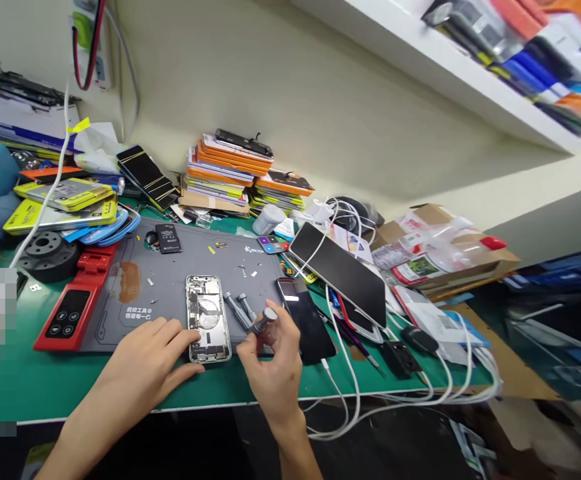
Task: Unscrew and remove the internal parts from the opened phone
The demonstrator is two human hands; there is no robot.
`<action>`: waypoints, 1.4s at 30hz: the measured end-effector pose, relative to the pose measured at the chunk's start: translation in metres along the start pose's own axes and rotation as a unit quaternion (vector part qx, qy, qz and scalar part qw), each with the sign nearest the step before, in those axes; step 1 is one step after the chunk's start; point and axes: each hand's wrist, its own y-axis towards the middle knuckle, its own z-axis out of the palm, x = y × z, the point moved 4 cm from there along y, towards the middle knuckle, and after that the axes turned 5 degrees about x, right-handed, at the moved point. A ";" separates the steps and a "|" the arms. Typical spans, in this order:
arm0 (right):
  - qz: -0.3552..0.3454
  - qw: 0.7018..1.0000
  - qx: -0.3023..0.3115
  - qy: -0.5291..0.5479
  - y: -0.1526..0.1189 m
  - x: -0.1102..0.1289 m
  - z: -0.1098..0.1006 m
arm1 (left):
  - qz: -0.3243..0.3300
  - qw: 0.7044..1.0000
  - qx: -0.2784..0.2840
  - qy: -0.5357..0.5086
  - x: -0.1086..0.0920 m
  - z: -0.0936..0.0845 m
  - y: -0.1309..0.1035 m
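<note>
A smartphone with its back off (209, 320) lies on a grey work mat, its inner parts showing. My left hand (158, 353) is at its lower left, fingers stretched out. The index fingertip touches the phone's left edge, and the thumb lies apart near the bottom corner. Just right of the phone, my right hand (275, 367) grips a grey screwdriver (262, 321) between thumb and fingers; its tip is hidden. Two more grey screwdrivers (239, 311) lie between the phone and that hand. A removed black battery (168, 238) rests near the mat's top left.
A red device with buttons (65, 313) stands left on the mat (170, 287). Small screws and bits are scattered at the mat's middle. To the right lie a dark phone (305, 320), a tablet (343, 270) and white cables (355, 393). Stacked boxes (228, 167) line the wall.
</note>
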 end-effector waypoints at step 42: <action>-0.168 0.972 0.086 0.139 -0.001 0.032 0.016 | -0.049 0.998 -0.002 -0.031 -0.004 -0.008 0.005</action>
